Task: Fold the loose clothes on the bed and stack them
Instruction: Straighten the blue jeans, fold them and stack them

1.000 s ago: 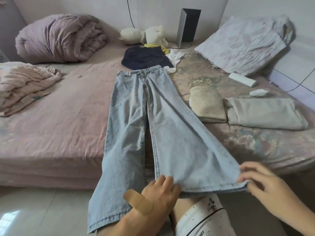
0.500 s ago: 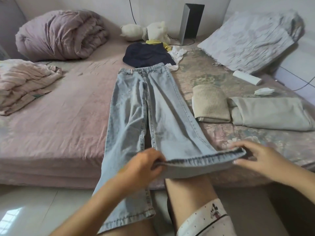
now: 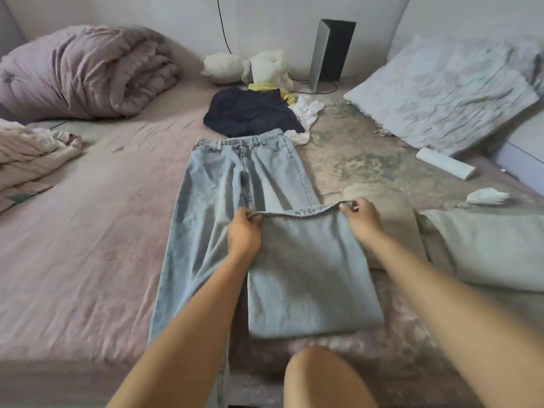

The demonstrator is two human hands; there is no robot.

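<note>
Light blue jeans [image 3: 217, 207] lie lengthwise on the bed [image 3: 73, 245], waistband at the far end. The right leg is doubled back over itself, its hem raised at thigh height. My left hand [image 3: 243, 233] pinches the hem's left corner and my right hand [image 3: 359, 219] pinches its right corner. The left leg lies flat and hangs over the near bed edge. A folded beige cloth [image 3: 394, 219] and a folded grey-green garment [image 3: 488, 248] sit to the right. Loose dark navy [image 3: 250, 113], yellow [image 3: 273, 89] and white clothes [image 3: 306, 111] lie beyond the waistband.
A rolled purple duvet [image 3: 85, 72] and a pink blanket [image 3: 26, 160] are at the left. A pillow [image 3: 447, 92], white roll [image 3: 446, 163], white sock [image 3: 487, 196], plush toys [image 3: 250, 67] and a dark speaker [image 3: 331, 51] lie at the back and right. My bare knee [image 3: 321, 378] is at the bottom.
Both hands have lifted the right leg's hem from the bed edge and carried it away from me, folding that leg back toward the thigh. The view has moved closer over the bed.
</note>
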